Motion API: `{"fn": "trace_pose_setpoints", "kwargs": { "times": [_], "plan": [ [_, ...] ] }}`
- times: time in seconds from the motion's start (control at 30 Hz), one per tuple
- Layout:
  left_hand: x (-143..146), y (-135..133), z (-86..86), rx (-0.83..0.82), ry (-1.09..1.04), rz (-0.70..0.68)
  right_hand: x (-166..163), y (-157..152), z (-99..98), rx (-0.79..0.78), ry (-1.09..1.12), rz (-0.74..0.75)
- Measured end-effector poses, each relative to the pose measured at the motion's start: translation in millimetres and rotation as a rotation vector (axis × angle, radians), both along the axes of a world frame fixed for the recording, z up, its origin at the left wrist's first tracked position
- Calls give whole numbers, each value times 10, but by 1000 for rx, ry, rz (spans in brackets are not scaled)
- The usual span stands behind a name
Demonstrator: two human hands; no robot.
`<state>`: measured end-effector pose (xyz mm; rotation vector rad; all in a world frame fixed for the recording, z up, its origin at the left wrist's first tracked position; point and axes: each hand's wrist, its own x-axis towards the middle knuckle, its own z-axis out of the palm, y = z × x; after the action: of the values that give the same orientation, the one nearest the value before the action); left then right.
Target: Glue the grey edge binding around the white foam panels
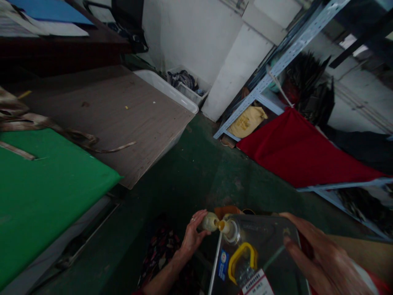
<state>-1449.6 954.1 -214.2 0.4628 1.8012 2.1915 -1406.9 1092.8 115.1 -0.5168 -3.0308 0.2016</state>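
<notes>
My left hand point(194, 234) is closed round a small bottle point(209, 221), thumb on one side and fingers on the other, its open neck turned toward the spout point(225, 227) of a big metal can point(267, 233). The two mouths meet or all but meet; whether liquid is running between them I cannot tell. My right hand point(322, 256) grips the can at its far edge, thumb laid on the top face and fingers bent over the side, partly out of sight.

On that top face, near the spout, stands a yellow handle point(241, 258), with a blue label point(223, 262) to its left and a white barcode tag point(258, 283) below it. Dark patterned cloth point(158, 250) shows beside my left forearm.

Beyond my hands is the green floor point(175, 172). To the left, a bright green sheet point(46, 176) lies next to a brown board point(138, 114), a frayed strap point(119, 148) trailing across it. To the right, a red cloth point(291, 151) hangs over a pale blue rack point(276, 69), near a yellow sack point(248, 121). Farther off, a white crate point(188, 94) holding dark cloth sits by the wall point(196, 37).
</notes>
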Motion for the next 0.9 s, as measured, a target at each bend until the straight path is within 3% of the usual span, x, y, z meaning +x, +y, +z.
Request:
{"fn": "trace_pose_setpoints", "kwargs": {
  "times": [0.27,0.47,0.67,0.9],
  "plan": [
    [-3,-31,23,-14,3,3,23,139,-41,125,6,135],
    [12,-37,26,2,-9,-11,-41,134,60,240,-77,261],
    [36,-27,-3,-3,-7,-8,-121,77,115,355,6,385],
    [27,-34,-7,9,14,-14,-92,88,75,342,30,336]
  ]
}}
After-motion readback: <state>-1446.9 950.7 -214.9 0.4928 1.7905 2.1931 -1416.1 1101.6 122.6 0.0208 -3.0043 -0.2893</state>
